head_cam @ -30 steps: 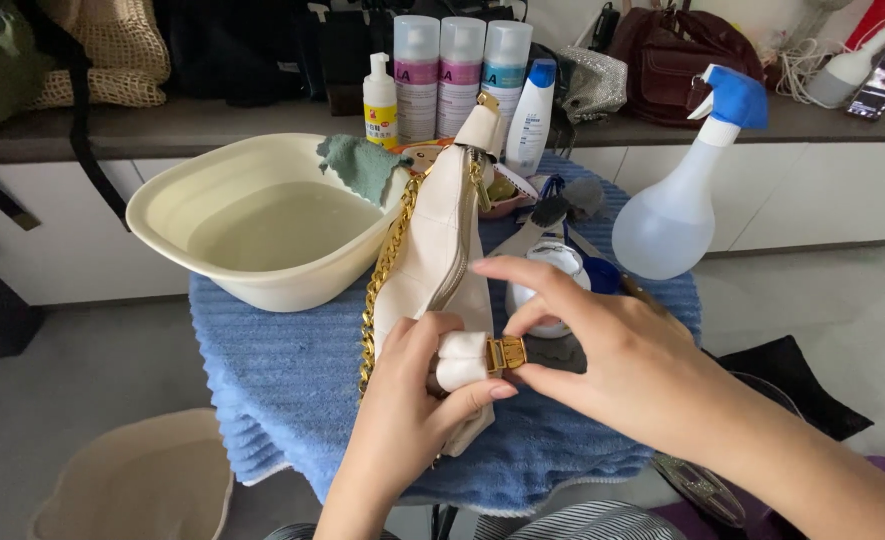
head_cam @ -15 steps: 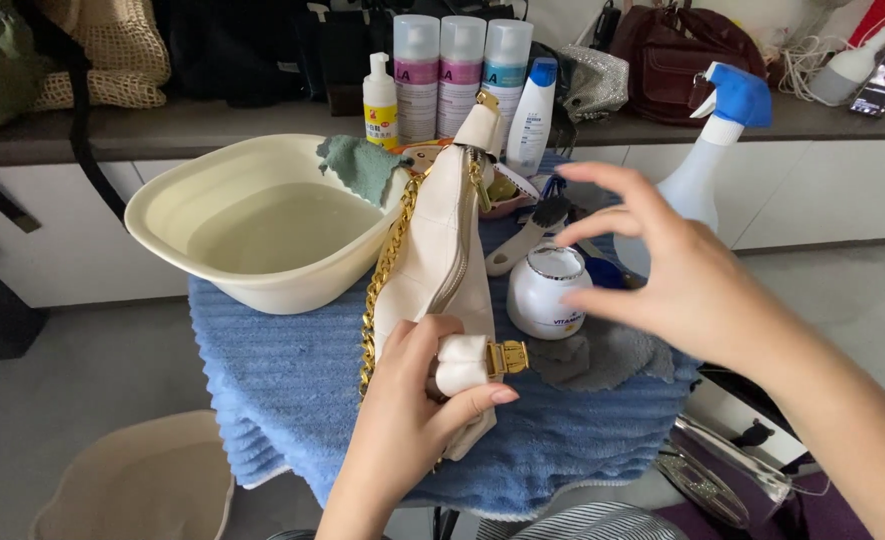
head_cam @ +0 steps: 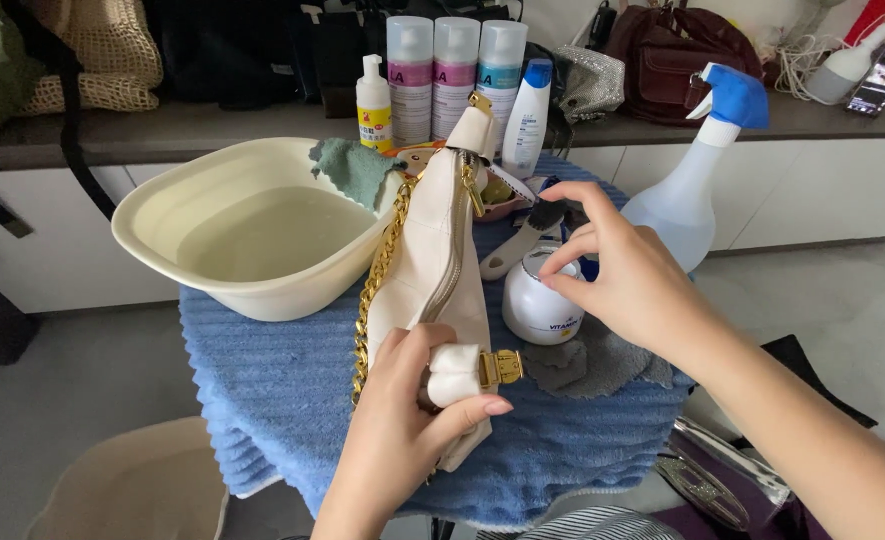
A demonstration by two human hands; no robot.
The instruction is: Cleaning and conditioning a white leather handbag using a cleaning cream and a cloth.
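Note:
My left hand [head_cam: 402, 420] grips the near end of a cream leather handbag [head_cam: 432, 250] by its strap tab, just beside a gold buckle [head_cam: 500, 368]. The bag stands on end, with a gold chain [head_cam: 374, 290] running down its left side. My right hand [head_cam: 622, 275] hovers over a small white jar [head_cam: 540, 300], fingertips touching its top; it holds nothing. A grey cloth [head_cam: 587, 362] lies under the jar on the blue towel [head_cam: 272, 385].
A cream basin [head_cam: 252, 235] of water sits at left with a green cloth [head_cam: 354, 165] on its rim. A blue-topped spray bottle [head_cam: 687, 185] stands at right. Spray cans [head_cam: 454, 70] and bags line the back shelf. A brush [head_cam: 522, 240] lies behind the jar.
My right hand let go of the bag's buckle end, swung right and up, then came down onto the white jar's top. My left hand kept its hold on the bag.

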